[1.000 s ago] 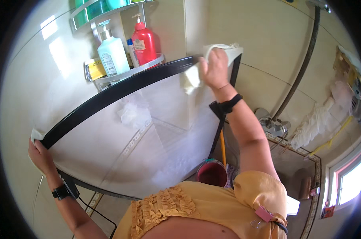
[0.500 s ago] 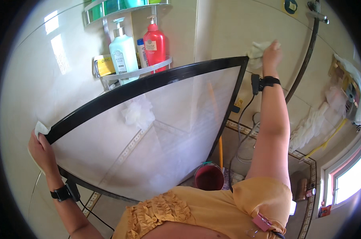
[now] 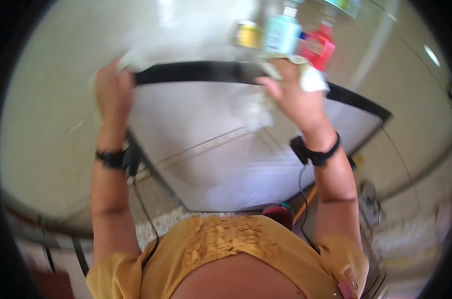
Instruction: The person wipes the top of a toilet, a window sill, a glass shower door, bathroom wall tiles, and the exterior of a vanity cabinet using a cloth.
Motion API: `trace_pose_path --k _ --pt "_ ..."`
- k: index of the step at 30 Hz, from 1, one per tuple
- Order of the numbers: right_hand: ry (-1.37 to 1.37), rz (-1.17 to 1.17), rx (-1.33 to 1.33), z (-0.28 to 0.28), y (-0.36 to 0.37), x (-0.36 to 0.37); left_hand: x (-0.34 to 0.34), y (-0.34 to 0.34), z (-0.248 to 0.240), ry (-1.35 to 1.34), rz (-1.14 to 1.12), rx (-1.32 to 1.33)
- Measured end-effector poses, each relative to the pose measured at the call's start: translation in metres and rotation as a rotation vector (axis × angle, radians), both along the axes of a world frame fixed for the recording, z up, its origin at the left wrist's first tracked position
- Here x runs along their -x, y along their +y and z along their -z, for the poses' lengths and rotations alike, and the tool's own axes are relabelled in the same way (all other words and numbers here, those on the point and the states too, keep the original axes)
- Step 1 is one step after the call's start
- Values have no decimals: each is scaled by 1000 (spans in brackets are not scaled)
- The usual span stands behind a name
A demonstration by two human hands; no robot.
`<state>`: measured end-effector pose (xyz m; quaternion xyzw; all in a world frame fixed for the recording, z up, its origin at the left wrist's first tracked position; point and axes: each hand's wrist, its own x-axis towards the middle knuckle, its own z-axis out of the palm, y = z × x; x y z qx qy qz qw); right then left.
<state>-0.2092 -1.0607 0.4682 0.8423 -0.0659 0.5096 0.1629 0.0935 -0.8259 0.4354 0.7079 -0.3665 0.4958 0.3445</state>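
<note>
One panel [image 3: 201, 184] with a black rim [image 3: 186, 73] stands in the head view between the person's shirt [image 3: 226, 239] and the wall [image 3: 61, 84]. The left hand [image 3: 115, 92] clasps a pale cloth [image 3: 134, 61] at the panel's upper left corner; the right hand [image 3: 300, 99] grips a white cloth [image 3: 313, 79] on the rim, thumb spread. Beyond stand a blue bottle [image 3: 280, 36] and a red bottle [image 3: 318, 48], both blurred.

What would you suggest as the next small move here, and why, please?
I would probably slide the right hand and its pale cloth rightward along the panel's black top edge, since they sit partway along it, short of the right corner, while the left hand is at the other end.
</note>
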Motion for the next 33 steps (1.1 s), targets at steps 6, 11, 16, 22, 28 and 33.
trace_pose_path --k 6,11,16,22,28,33 --pt "-118 -3 -125 9 9 -8 77 -24 -14 -398 309 -130" --pt "-86 56 -72 15 1 -6 51 -18 -9 -169 249 -308" --pt "-87 -29 43 19 -5 -22 8 18 -1 -184 105 -176" --pt "-62 -9 14 19 -22 -20 -26 21 4 -345 162 -11" --pt "-87 -17 -13 21 -17 -18 -72 48 73 178 110 240" --pt "-127 8 -33 21 -4 -3 -37 49 115 260 287 618"
